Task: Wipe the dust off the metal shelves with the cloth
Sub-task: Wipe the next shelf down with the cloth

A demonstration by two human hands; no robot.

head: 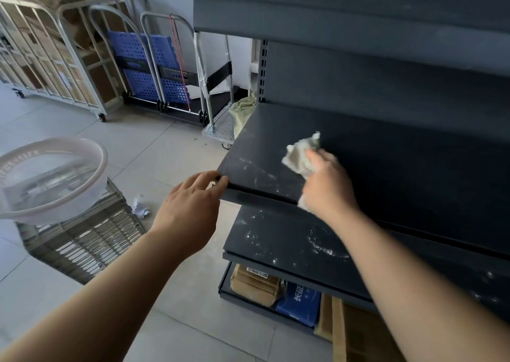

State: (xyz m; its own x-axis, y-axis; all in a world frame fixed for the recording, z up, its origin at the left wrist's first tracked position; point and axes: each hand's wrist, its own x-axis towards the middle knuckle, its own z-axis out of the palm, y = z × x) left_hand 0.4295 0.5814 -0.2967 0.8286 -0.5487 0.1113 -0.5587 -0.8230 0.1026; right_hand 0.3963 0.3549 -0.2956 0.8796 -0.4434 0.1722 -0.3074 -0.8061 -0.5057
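The right hand (pixel 325 185) gripped a crumpled off-white cloth (pixel 300 154) on the dark grey metal shelf (pixel 386 168), pointing toward its back. The left hand (pixel 190 204), open, touched the shelf's front-left corner.

The metal shelves (pixel 386 146) are a dark charcoal grey all over, with whitish dust smears and speckles near the front edge of the middle one, and a faint ring of white specks on the shelf below (pixel 289 240). The cloth (pixel 299 156) is off-white, kinda greyish and grubby. The basin (pixel 52 179) is clear plastic with a pale pinkish rim, and it sits on a grey slotted crate (pixel 82 240). The floor (pixel 154 146) is light grey tile. The folded carts (pixel 149 66) by the wall have bright blue perforated panels, silver frames and one thin red cord. On the bottom shelf there are tan cardboard packs (pixel 255 284) and a blue pack (pixel 299 302) with white lettering.
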